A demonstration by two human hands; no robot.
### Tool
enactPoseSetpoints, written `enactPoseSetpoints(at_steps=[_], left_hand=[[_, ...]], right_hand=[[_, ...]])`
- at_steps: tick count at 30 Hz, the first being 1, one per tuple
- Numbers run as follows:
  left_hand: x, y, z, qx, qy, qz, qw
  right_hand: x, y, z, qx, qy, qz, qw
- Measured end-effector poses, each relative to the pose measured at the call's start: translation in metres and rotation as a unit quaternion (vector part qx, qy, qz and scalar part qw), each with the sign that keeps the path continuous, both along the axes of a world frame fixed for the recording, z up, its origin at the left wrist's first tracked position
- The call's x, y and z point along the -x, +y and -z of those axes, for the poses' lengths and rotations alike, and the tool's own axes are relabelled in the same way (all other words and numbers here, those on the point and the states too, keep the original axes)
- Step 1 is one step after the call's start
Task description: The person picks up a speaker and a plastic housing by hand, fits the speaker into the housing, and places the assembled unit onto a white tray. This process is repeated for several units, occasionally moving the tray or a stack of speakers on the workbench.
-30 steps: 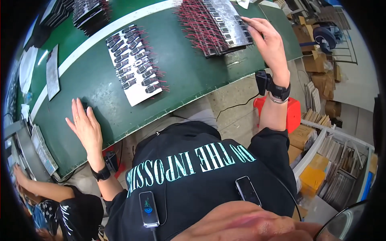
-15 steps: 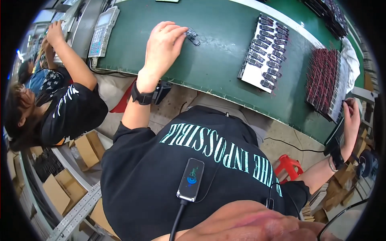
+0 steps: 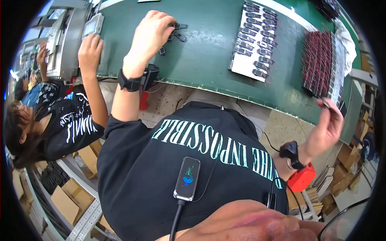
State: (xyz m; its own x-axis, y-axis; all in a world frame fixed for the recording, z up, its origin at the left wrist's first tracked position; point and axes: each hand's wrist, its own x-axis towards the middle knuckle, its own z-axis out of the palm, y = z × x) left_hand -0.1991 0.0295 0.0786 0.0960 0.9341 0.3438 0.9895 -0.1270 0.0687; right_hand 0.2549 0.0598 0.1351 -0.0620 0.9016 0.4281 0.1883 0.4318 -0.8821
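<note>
At the far side of the green bench, my left hand (image 3: pixel 150 36) is closed, thumb and fingertips pinching at small black parts. One dark oblong part (image 3: pixel 180 26) sticks out by the fingertips, another (image 3: pixel 179 37) is just below it, and a third small piece (image 3: pixel 162 51) lies under the hand. My palm partly hides what the fingers grip. My right hand (image 3: pixel 327 126) is off the bench's front edge at the right, pinching a small dark part (image 3: pixel 325 104) near the stack of black parts with red wires (image 3: pixel 318 60).
A white board (image 3: pixel 237 62) bears rows of black parts with red wires. White cloth (image 3: pixel 346 42) lies behind the wired stack. At left a co-worker's hand (image 3: pixel 90 50) is raised near a grey handheld device (image 3: pixel 93 25). A red stool (image 3: pixel 302 178) and cardboard boxes (image 3: pixel 68 199) stand below.
My right hand has moved left and nearer me from the stack's right end, with a small dark part at its fingertips. My left hand stays by the black parts. The co-worker's arm has shifted toward the bench.
</note>
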Motion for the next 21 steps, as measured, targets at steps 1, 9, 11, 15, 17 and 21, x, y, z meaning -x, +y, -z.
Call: enactPoseSetpoints(at_steps=[1,9,11,15,17,21], left_hand=[[-0.001,0.001,-0.001,0.01,-0.016,-0.002,1.0],[-0.052,-0.013,-0.016,0.034,-0.258,-0.054,0.964],[-0.078,-0.019,-0.025,0.047,-0.338,-0.059,0.938],[-0.144,-0.024,-0.034,0.113,-0.449,0.064,0.884],[-0.155,-0.023,-0.032,0.165,-0.481,0.083,0.857],[-0.163,-0.017,-0.021,0.201,-0.621,0.062,0.755]], right_hand=[[0.008,-0.004,0.005,0.0,-0.004,0.009,1.0],[0.046,-0.026,0.025,0.157,0.014,-0.124,0.98],[0.059,-0.027,0.026,0.126,-0.031,-0.151,0.98],[0.094,-0.026,0.02,0.045,-0.051,-0.173,0.983],[0.101,-0.025,0.024,0.057,-0.06,-0.162,0.983],[0.101,-0.018,0.031,0.083,-0.083,-0.152,0.981]])
